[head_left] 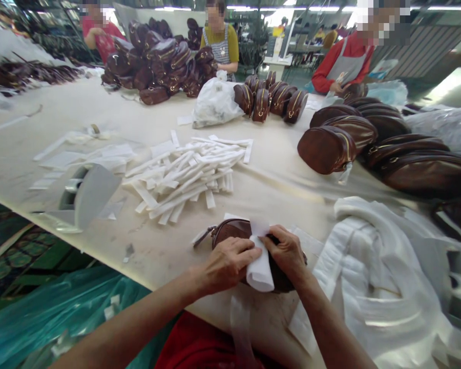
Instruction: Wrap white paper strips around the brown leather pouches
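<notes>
A dark brown zippered bag [231, 229] lies on the table edge in front of me, partly hidden under my hands. Over its middle runs a rolled white wrapping strip [260, 272]. My left hand [232, 260] presses its closed fingers on the left side of this strip. At the strip's upper right edge, my right hand [287, 250] pinches it between thumb and bent fingers. A zipper pull [204, 236] sticks out at the bag's left end. Just beyond the bag is a heap of white folded strips [192, 177].
A tape dispenser [86, 197] stands left, another [459, 282] at far right. White foam sheets [369, 266] pile up beside my right arm. Brown bags [326, 148] fill the right side; more [157, 61] are heaped at the back. Several people work beyond the table.
</notes>
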Action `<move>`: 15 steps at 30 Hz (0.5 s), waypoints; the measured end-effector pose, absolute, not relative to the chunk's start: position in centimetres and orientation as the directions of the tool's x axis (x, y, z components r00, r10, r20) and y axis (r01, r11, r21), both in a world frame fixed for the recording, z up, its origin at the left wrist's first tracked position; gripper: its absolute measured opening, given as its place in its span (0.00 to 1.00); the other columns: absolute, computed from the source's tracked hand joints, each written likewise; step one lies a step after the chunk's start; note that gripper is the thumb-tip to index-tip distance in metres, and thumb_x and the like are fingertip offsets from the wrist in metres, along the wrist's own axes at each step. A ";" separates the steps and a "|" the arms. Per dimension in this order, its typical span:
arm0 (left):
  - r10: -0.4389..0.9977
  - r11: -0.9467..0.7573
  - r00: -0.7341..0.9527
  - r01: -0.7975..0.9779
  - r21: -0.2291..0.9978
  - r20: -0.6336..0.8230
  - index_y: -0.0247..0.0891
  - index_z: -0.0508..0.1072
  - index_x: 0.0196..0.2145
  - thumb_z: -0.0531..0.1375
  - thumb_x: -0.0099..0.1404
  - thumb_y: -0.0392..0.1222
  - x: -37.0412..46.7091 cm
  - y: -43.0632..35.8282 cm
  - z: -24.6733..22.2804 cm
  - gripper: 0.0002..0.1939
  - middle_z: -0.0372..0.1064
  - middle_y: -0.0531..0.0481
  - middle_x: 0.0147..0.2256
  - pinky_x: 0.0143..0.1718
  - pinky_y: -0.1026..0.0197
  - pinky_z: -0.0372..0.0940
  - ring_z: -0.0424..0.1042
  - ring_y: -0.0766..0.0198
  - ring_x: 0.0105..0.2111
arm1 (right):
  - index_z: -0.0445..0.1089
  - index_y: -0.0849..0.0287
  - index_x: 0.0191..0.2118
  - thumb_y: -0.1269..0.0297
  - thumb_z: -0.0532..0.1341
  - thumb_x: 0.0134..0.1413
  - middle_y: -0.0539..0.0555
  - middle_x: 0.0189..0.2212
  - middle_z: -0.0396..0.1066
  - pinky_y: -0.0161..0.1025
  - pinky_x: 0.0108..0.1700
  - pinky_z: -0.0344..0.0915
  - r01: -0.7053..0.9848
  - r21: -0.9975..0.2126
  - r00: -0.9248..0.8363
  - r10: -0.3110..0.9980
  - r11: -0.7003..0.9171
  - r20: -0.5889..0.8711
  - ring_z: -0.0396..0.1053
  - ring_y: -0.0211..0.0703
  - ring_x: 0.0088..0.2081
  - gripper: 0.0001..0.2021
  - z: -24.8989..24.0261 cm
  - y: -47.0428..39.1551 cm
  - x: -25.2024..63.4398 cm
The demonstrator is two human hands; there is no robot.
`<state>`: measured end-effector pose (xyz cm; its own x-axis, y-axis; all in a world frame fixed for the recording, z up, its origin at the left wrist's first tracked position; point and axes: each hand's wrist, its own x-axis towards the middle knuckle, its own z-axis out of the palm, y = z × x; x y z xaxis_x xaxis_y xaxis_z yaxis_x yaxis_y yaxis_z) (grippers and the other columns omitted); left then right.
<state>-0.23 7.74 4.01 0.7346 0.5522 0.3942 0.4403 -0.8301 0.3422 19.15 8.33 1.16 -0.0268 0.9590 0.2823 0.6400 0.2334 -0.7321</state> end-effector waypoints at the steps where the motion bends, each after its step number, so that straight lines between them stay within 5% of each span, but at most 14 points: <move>1: 0.553 -0.832 0.732 0.458 0.313 0.399 0.36 0.69 0.45 0.51 0.64 0.34 0.3 7.6 3.7 0.12 0.69 0.43 0.41 0.38 0.59 0.64 0.69 0.60 0.37 | 0.67 0.57 0.23 0.65 0.59 0.51 0.49 0.24 0.67 0.34 0.30 0.60 0.631 -0.740 -0.013 0.957 0.234 0.291 0.65 0.38 0.26 0.07 1.2 8.3 19.1; 7: 0.514 -0.857 0.759 0.440 0.267 0.400 0.39 0.70 0.42 0.52 0.65 0.38 0.6 7.7 3.2 0.10 0.68 0.45 0.42 0.37 0.58 0.60 0.67 0.60 0.38 | 0.72 0.56 0.29 0.62 0.61 0.51 0.50 0.27 0.71 0.34 0.32 0.65 0.532 -0.799 -0.004 0.945 0.278 0.327 0.69 0.39 0.29 0.05 1.6 7.9 19.2; 15: 0.486 -0.873 0.804 0.426 0.238 0.342 0.37 0.68 0.45 0.51 0.65 0.39 0.2 7.9 3.2 0.12 0.67 0.43 0.43 0.39 0.58 0.60 0.66 0.59 0.40 | 0.73 0.55 0.34 0.69 0.57 0.57 0.52 0.30 0.72 0.36 0.38 0.67 0.522 -0.684 -0.292 0.860 0.510 0.418 0.70 0.39 0.34 0.07 2.8 7.1 19.9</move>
